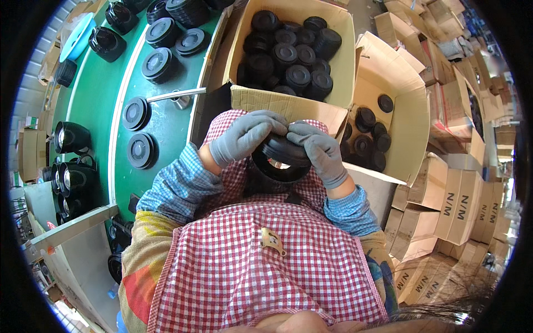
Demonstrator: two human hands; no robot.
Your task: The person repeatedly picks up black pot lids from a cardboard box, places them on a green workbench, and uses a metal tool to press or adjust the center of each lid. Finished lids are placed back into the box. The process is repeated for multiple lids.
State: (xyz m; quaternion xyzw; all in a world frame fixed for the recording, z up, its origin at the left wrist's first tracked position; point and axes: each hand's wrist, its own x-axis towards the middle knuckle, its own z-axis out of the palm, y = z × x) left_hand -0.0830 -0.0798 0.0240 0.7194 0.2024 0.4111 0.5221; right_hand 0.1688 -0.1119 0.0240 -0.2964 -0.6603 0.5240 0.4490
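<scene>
Above my lap, both gloved hands hold a black round lid (284, 151), tilted, with ridged edges that look like more than one layer. My left hand (249, 136) in a grey glove curls its fingers over the lid's far left side. My right hand (323, 151), gloved in grey too, is closed on its right side. Just below the lid shows a black round ring or bowl rim (265, 170) with a bright gap inside; whether it is one piece with the lid I cannot tell.
Ahead stands an open cardboard box (294, 100) full of black lids; a second box (402, 139) at right holds several more. On the green bench (166, 111) at left lie stacked lids (158, 65), a metal rod (176, 94) and black pots (72, 137). Cartons (458, 208) are piled at right.
</scene>
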